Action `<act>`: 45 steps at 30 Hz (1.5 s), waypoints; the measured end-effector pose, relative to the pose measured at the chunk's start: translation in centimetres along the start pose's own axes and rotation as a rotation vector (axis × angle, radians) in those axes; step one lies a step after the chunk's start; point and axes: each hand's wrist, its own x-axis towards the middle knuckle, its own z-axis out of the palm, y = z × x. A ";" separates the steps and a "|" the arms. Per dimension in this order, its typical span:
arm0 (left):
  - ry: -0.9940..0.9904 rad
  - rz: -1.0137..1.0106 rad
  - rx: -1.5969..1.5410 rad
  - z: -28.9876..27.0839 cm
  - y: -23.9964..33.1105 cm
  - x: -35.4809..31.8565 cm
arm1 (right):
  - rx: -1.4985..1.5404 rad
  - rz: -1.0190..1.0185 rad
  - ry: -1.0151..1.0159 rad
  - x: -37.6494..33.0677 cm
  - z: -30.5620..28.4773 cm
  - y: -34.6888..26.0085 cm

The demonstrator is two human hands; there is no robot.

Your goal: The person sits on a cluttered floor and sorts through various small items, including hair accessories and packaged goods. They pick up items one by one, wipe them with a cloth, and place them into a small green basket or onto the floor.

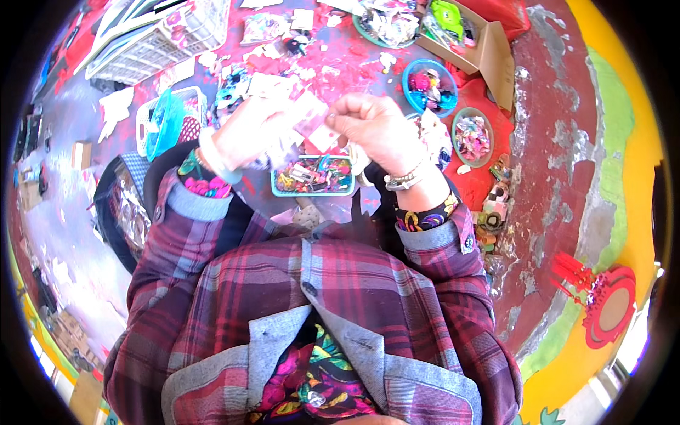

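Above the worktable, my left hand (248,131) is closed on a pale pink card (307,112), partly washed out by bright light. My right hand (382,131) pinches the edge of a smaller white and pink card (324,137) between thumb and forefinger. The two cards sit close together; whether they are joined I cannot tell. Just below the hands stands a shallow light-blue basket (275,185), filled with small multicoloured pieces.
A white basket with a blue lid (164,124) stands left. Right are a round blue basket (405,83), a green bowl (456,134) of small pink pieces and an open cardboard box (498,67). A white crate (134,60) stands far left. Loose scraps litter the red-stained surface.
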 end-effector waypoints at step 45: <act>0.070 -0.271 -0.072 1.6 5.9 4.7 | 1.329 0.102 0.819 2.4 -14.8 30.7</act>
